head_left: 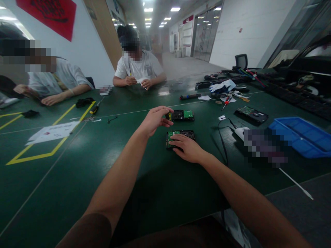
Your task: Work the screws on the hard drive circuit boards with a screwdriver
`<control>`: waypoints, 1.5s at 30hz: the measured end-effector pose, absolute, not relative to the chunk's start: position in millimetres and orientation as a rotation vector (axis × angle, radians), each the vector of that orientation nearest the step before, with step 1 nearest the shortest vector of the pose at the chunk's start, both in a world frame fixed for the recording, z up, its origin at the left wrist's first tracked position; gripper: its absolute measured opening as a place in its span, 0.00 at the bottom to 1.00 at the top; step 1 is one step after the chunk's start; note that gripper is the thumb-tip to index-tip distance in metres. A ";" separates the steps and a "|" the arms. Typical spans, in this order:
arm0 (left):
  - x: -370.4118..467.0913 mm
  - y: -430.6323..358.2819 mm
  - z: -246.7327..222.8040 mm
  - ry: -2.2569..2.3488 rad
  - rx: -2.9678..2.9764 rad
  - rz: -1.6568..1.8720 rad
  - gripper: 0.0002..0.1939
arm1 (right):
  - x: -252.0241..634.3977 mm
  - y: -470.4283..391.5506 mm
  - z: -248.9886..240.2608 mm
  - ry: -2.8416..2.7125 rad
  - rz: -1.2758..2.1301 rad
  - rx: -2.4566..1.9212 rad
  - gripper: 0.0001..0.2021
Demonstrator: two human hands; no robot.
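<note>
- Near hard drive (191,134): dark, flat, box-shaped; green circuit board showing toward its left end, blackish casing to the right. Lies flat, board side up, long side running left to right. Lower right part hidden from view.
- Far hard drive (183,115): similar dark slab, green board at its right end, black to the left. Also flat, board up; just beyond the near hard drive, roughly parallel, not touching it.
- Yellow-and-black piece (170,116): small; beyond the near hard drive's left end. Whether loose or attached, cannot tell.
</note>
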State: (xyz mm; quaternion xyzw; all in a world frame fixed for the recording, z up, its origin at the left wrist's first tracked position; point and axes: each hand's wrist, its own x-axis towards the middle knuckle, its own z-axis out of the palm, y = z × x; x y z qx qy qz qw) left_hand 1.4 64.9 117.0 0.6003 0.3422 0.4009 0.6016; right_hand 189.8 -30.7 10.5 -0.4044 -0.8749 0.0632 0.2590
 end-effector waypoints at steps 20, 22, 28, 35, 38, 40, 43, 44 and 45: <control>2.4 65.7 111.0 0.755 1.475 0.942 0.08 | 188.4 -31.9 12.6 -2.357 0.198 -1.098 0.18; 0.6 66.4 110.7 0.752 1.498 0.929 0.09 | 188.1 -31.8 13.0 -2.360 0.196 -1.100 0.18; -0.5 65.3 113.3 0.736 1.474 0.869 0.10 | 189.0 -30.9 11.6 -2.367 0.187 -1.093 0.18; 1.4 63.5 116.2 0.755 1.361 0.895 0.06 | 190.0 -30.6 11.1 -2.353 0.208 -1.090 0.18; 0.7 64.8 115.3 0.753 1.346 0.901 0.05 | 190.0 -30.8 11.7 -2.354 0.215 -1.086 0.19; 0.4 65.3 114.9 0.741 1.353 0.900 0.05 | 190.0 -30.7 11.3 -2.357 0.209 -1.087 0.18; 0.6 65.0 115.3 0.738 1.374 0.905 0.04 | 189.8 -30.5 9.8 -2.356 0.193 -1.097 0.17; 0.7 64.7 115.6 0.744 1.381 0.906 0.04 | 189.7 -30.5 9.4 -2.356 0.190 -1.099 0.17; 0.7 64.6 115.9 0.750 1.386 0.907 0.04 | 189.6 -30.5 9.2 -2.357 0.188 -1.100 0.17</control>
